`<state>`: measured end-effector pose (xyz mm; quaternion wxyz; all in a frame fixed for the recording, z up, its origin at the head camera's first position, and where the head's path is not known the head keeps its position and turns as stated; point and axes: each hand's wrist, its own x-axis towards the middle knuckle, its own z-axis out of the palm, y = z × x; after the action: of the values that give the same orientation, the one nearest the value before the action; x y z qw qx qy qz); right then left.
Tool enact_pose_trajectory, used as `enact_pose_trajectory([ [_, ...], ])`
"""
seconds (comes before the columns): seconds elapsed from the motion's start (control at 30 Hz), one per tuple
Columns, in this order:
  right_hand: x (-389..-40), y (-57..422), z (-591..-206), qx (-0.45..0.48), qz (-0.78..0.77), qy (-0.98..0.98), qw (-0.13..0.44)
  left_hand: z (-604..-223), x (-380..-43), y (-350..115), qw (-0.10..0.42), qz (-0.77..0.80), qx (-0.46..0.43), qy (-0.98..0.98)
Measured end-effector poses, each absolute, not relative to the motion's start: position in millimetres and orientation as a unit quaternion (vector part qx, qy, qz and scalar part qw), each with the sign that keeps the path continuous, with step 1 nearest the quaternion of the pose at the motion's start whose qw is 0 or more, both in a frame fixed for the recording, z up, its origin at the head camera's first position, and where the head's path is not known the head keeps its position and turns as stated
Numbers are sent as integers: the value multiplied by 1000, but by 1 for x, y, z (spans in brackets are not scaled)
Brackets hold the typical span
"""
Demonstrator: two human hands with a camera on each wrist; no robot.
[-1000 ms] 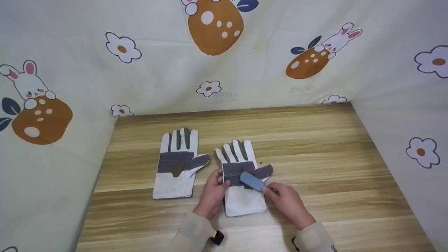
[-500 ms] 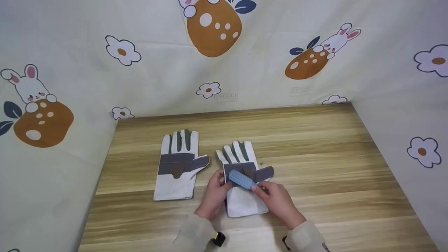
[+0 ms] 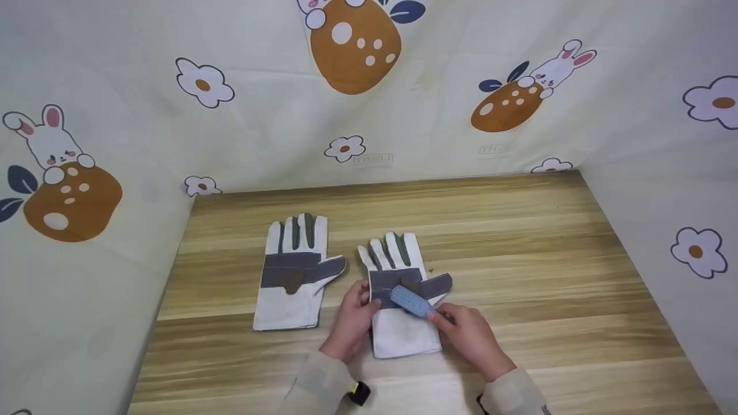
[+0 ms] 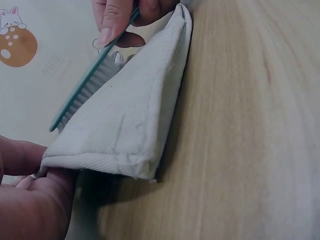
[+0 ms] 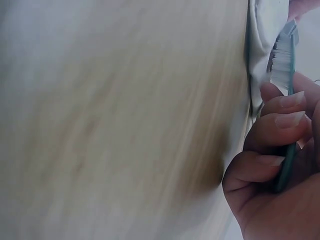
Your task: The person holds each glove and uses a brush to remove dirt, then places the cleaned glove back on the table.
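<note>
A white work glove (image 3: pixel 406 337) with grey palm patches and a brown stain lies flat on the table, fingers pointing away. My left hand (image 3: pixel 351 320) pinches its left edge, thumb on top; the left wrist view shows the glove (image 4: pixel 120 115) between thumb and fingers. My right hand (image 3: pixel 470 334) grips the handle of a blue brush (image 3: pixel 410 301) slanted over the palm patch. White bristles under the brush (image 4: pixel 82 87) face the glove and seem to touch it. In the right wrist view, fingers of the right hand (image 5: pixel 280 150) curl round the green-blue handle.
A second, matching glove (image 3: pixel 288 311) with a brown stain lies to the left. Both gloves rest on a wood-grain table (image 3: pixel 548 259). Cream cloth (image 3: pixel 438 115) printed with rabbits and flowers stands round its back and sides.
The right hand moved the brush left and up across the palm patch, then back right and down. The left hand keeps its hold on the glove, which shifted very little.
</note>
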<state>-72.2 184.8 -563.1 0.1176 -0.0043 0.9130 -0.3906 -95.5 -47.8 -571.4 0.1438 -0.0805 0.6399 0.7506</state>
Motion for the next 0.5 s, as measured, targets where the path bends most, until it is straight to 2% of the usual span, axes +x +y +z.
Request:
enact_pose_trajectory([
  [0.5, -71, 181, -552, 11, -398, 912, 98, -568, -95, -49, 160, 751, -87, 634],
])
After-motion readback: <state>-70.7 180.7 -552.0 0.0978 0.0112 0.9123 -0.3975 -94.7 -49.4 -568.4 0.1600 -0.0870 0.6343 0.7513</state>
